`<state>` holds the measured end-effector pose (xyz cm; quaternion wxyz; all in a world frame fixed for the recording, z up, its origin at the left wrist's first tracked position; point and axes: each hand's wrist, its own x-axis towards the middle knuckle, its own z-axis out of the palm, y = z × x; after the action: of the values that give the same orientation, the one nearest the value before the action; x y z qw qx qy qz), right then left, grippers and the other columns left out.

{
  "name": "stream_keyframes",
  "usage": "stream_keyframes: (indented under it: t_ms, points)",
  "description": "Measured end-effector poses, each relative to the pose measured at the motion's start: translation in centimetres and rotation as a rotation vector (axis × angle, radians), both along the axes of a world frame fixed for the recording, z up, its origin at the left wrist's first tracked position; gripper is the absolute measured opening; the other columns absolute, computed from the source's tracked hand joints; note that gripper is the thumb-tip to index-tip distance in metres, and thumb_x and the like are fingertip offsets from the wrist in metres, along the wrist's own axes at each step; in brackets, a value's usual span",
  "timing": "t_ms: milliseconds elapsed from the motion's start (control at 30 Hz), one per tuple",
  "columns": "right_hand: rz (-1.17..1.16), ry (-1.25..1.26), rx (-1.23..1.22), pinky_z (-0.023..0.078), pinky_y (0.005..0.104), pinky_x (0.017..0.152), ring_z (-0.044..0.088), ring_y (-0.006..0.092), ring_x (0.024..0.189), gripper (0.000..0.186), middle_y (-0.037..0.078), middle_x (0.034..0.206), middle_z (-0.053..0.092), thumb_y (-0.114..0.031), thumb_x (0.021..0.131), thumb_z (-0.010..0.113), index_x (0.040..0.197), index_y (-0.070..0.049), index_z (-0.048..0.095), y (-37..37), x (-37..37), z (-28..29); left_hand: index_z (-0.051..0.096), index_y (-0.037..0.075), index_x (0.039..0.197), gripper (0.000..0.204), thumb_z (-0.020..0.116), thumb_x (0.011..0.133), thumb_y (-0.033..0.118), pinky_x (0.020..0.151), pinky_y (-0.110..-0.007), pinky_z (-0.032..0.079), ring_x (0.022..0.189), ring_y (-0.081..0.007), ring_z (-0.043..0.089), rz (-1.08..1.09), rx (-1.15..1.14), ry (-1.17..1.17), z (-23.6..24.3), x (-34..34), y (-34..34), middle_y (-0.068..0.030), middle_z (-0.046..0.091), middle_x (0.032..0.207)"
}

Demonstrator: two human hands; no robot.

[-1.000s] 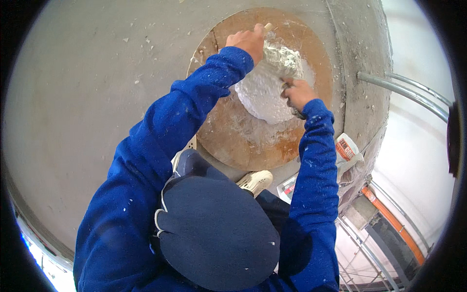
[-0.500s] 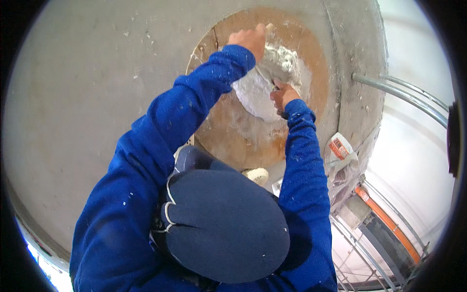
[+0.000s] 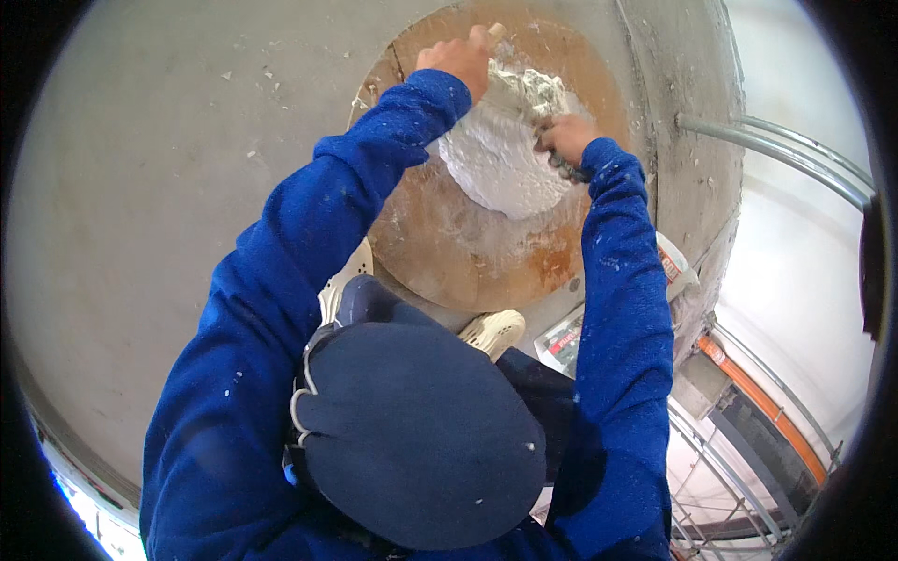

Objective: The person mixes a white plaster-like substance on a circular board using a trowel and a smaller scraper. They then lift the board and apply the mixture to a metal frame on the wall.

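A mound of wet white plaster (image 3: 505,168) is spread on a round wooden board (image 3: 421,243), with a rougher, lumpier heap (image 3: 543,91) along its far side. At the far left of the plaster, my left hand (image 3: 456,64) is closed around a tool with a pale wooden handle (image 3: 497,34); I cannot make out its working end. My right hand (image 3: 567,140) grips a dark-handled trowel (image 3: 567,168) at the right edge of the plaster. The trowel's blade is mostly hidden by the hand and the white paste.
Grey concrete floor (image 3: 187,168) surrounds the board. My cream clogs (image 3: 494,332) stand at its near edge, beside a printed packet (image 3: 561,341). A white bag (image 3: 673,266) lies right of my right forearm. Metal pipes (image 3: 767,159) and an orange bar (image 3: 762,402) are at the right.
My right hand has moved up and to the right, with its tool, and my left hand slightly up and left. The plaster's smooth part looks wider and more exposed. My view has shifted slightly.
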<state>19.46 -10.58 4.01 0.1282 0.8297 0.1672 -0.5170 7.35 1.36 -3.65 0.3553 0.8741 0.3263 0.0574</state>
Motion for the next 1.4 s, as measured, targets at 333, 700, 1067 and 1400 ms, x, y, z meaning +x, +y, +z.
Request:
stream_keyframes:
  t_ms: [333, 700, 1067, 1400]
  points:
    - [0.822, -0.237, 0.460, 0.052, 0.0378, 0.068, 0.065, 0.0295, 0.073, 0.031, 0.018, 0.081, 0.065, -0.017, 0.077, 0.052, 0.104, -0.006, 0.063, -5.0, 2.6, -7.0, 0.041, 0.006, 0.108, 0.027, 0.045, 0.083, 0.016, 0.072, -0.050, 0.047, 0.080, -0.0406, 0.062, -0.011, -0.003, 0.069, 1.5, 1.0, 0.4, -0.0232, 0.063, 0.083]
    - [-0.020, -0.090, 0.082, 0.049, 0.0406, 0.054, 0.059, 0.0283, 0.067, 0.048, 0.017, 0.079, 0.058, -0.016, 0.076, 0.052, 0.124, -0.015, 0.049, 0.0, 0.7, -1.5, 0.042, 0.005, 0.107, 0.027, 0.047, 0.083, 0.015, 0.072, -0.049, 0.047, 0.082, -0.0395, 0.061, 0.015, 0.024, 0.110, 1.2, -0.4, 2.0, -0.0232, 0.063, 0.086]
    - [0.129, -0.009, 0.126, 0.052, 0.0394, 0.064, 0.065, 0.0293, 0.073, 0.044, 0.013, 0.091, 0.065, -0.018, 0.075, 0.051, 0.117, -0.005, 0.051, 0.4, -0.1, -1.9, 0.043, 0.004, 0.111, 0.028, 0.043, 0.084, 0.014, 0.072, -0.047, 0.049, 0.079, -0.0368, 0.063, 0.021, 0.029, 0.154, 1.6, -0.6, 1.8, -0.0212, 0.064, 0.082]
    - [-0.148, -0.015, 0.076, 0.049, 0.0327, 0.063, 0.058, 0.0196, 0.065, 0.054, 0.014, 0.076, 0.062, -0.015, 0.074, 0.055, 0.128, -0.020, 0.048, -4.7, 2.1, 1.1, 0.042, 0.005, 0.109, 0.027, 0.045, 0.084, 0.015, 0.072, -0.050, 0.047, 0.081, -0.0401, 0.061, 0.020, -0.009, 0.130, 1.3, -0.3, 1.6, -0.0235, 0.063, 0.085]
